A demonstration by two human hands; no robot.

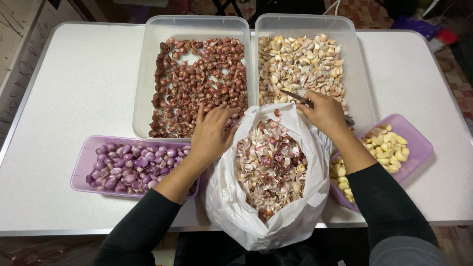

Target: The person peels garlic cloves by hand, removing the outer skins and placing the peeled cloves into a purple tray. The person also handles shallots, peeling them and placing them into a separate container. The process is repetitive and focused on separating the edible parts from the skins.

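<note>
White laminate tabletop (pixel 79 88) carries four trays and a white plastic bag (pixel 268 216) full of pink and cream peelings, standing open at the near edge between the person's arms. The left hand (pixel 211 134) lies flat, fingers spread and holding nothing, at the near rim of the clear plastic tray of unpeeled red shallots (pixel 194 79); its fingertips touch the nearest bulbs, which lie straight ahead of it and away from the body. The right hand (pixel 325 112) is closed around a small dark-bladed knife (pixel 295 96), whose long axis runs left and slightly away from the hand, the tip pointing over the near edge of the clear plastic tray of unpeeled garlic cloves (pixel 300 64). Of the two, the left hand is the nearer to the shallots, the right to the garlic. A lilac plastic tray of peeled purple shallots (pixel 130 165) sits just beside the left forearm; a lilac plastic tray of peeled yellow garlic cloves (pixel 389 145) lies under the right forearm.
</note>
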